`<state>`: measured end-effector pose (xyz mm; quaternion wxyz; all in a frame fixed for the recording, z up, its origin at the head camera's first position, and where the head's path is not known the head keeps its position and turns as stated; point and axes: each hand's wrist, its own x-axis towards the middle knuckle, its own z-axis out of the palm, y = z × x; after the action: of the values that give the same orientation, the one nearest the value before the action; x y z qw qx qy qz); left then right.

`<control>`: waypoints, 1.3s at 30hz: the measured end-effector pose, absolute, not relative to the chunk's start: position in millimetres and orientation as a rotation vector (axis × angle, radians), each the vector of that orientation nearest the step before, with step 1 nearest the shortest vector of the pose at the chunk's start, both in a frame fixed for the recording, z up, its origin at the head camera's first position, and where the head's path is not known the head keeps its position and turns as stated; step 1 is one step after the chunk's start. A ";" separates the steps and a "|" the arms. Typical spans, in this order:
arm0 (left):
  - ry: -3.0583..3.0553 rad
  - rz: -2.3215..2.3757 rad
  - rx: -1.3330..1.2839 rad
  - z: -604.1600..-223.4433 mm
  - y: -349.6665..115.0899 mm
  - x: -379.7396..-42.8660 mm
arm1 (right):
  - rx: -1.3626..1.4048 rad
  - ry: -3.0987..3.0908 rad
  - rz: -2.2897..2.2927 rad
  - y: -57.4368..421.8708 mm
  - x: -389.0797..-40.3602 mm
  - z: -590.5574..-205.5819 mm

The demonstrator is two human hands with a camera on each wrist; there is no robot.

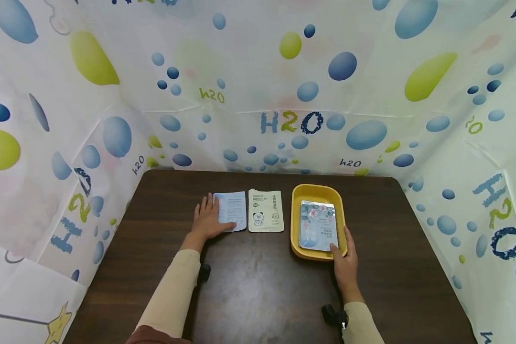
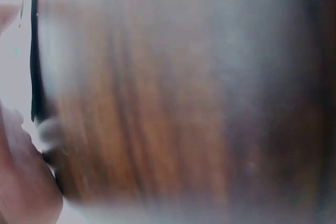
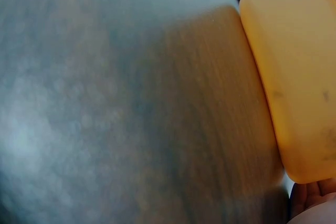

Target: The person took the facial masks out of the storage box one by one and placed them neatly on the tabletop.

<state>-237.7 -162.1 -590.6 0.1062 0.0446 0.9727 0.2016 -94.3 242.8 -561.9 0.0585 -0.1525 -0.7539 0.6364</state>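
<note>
In the head view, my left hand (image 1: 207, 220) lies with fingers spread along the left edge of a pale blue printed sachet (image 1: 233, 210), its thumb across the lower edge. Beside that sachet is a cream one (image 1: 265, 210) with a bear drawing, flat on the table. My right hand (image 1: 345, 260) grips the near right corner of a yellow plastic tray (image 1: 298, 191), thumb over the rim and fingers along the outer side. Inside the tray rests a silvery floral sachet (image 1: 318, 224); whether others lie under it I cannot tell. The right wrist view shows the tray's outer wall (image 3: 294, 77).
A dark brown table (image 1: 241, 296) with rounded far corners carries everything. White cloth with blue and green drops (image 1: 284, 86) hangs behind it and at both sides. Dark wrist cameras (image 1: 333, 315) are on both forearms. The left wrist view is mostly blurred tabletop.
</note>
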 end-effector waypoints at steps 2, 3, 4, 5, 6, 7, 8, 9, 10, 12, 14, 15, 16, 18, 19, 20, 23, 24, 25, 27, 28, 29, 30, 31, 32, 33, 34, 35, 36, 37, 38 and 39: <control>2.876 0.618 0.125 -588.2 -162.0 -237.4 | -0.455 -2.275 1.934 243.1 -95.0 -562.0; 2.884 0.623 0.119 -586.8 -161.5 -236.9 | -0.449 -2.273 1.938 243.2 -95.3 -562.0; 2.892 0.626 0.112 -585.2 -161.2 -236.4 | -0.447 -2.272 1.940 243.2 -95.6 -562.2; 2.901 0.630 0.107 -583.3 -160.7 -235.8 | -0.446 -2.272 1.943 243.4 -95.7 -562.3; 2.910 0.635 0.108 -580.8 -160.0 -235.4 | -0.448 -2.276 1.943 243.3 -95.7 -562.4; 2.914 0.640 0.110 -577.9 -158.9 -234.9 | -0.450 -2.280 1.941 243.4 -95.7 -562.5; 2.922 0.645 0.113 -575.4 -157.7 -235.0 | -0.454 -2.282 1.939 243.4 -95.7 -562.5; 2.926 0.656 0.113 -572.4 -156.2 -235.0 | -0.457 -2.285 1.938 243.5 -95.6 -562.7; 2.933 0.671 0.113 -569.1 -155.0 -235.3 | -0.464 -2.284 1.937 243.6 -96.0 -563.1; 2.957 0.696 0.120 -561.9 -151.6 -236.5 | -0.473 -2.283 1.937 243.7 -96.8 -564.3; 2.990 0.701 0.117 -554.5 -146.7 -237.8 | -0.478 -2.282 1.941 244.9 -98.7 -568.4; 3.005 0.722 0.115 -549.8 -143.2 -238.0 | -0.481 -2.283 1.942 245.8 -99.7 -571.7; 3.024 0.725 0.117 -545.9 -139.2 -238.6 | -0.483 -2.280 1.940 247.0 -100.8 -575.6; 3.043 0.752 0.134 -538.5 -128.7 -239.7 | -0.477 -2.269 1.929 249.5 -102.7 -583.6; 3.045 0.774 0.148 -535.0 -122.6 -239.9 | -0.479 -2.266 1.922 251.0 -103.5 -587.6; 3.043 0.805 0.163 -531.9 -116.2 -239.7 | -0.479 -2.262 1.915 252.0 -103.8 -590.7; 3.026 0.882 0.208 -525.0 -97.7 -237.7 | -0.490 -2.279 1.909 252.0 -103.2 -590.4; 3.021 0.906 0.223 -523.4 -92.2 -236.6 | -0.495 -2.287 1.914 250.3 -101.9 -586.3; 3.021 0.925 0.243 -522.1 -86.4 -235.8 | -0.496 -2.295 1.920 248.9 -100.1 -581.5; 3.019 0.949 0.265 -520.0 -74.5 -234.2 | -0.488 -2.302 1.927 245.8 -96.9 -571.8; 3.020 0.954 0.278 -518.6 -68.7 -233.4 | -0.482 -2.300 1.930 244.3 -95.5 -567.7; 3.019 0.970 0.294 -516.9 -63.0 -232.4 | -0.474 -2.297 1.929 243.1 -94.1 -564.1; 3.015 0.989 0.310 -515.0 -57.3 -231.4 | -0.464 -2.291 1.929 242.5 -93.3 -562.5; 3.014 1.000 0.322 -512.8 -51.6 -230.2 | -0.460 -2.289 1.929 242.5 -93.1 -562.2; 3.013 1.002 0.330 -510.6 -45.9 -229.1 | -0.459 -2.290 1.928 242.5 -93.1 -562.1; 3.012 1.000 0.344 -508.2 -40.7 -228.1 | -0.457 -2.288 1.930 242.4 -93.1 -562.0; 3.012 1.001 0.361 -505.7 -35.5 -227.1 | -0.459 -2.291 1.930 242.2 -93.1 -561.6; 3.010 0.998 0.378 -503.5 -30.4 -226.2 | -0.459 -2.291 1.929 242.0 -93.0 -561.1; 3.010 0.988 0.393 -501.5 -25.3 -225.5 | -0.458 -2.292 1.928 241.9 -92.8 -560.5; 3.008 0.978 0.409 -499.2 -20.4 -224.9 | -0.459 -2.296 1.925 241.8 -92.6 -560.0; 3.005 0.969 0.427 -497.1 -15.6 -224.1 | -0.459 -2.299 1.920 241.9 -92.7 -559.6; 3.000 0.970 0.445 -495.0 -10.8 -223.2 | -0.459 -2.300 1.916 242.2 -92.9 -559.5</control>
<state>-223.2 -10.8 -495.0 -0.0214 0.1396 0.9420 0.3045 -92.9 242.2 -559.5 0.0565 -0.1513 -0.7583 0.6316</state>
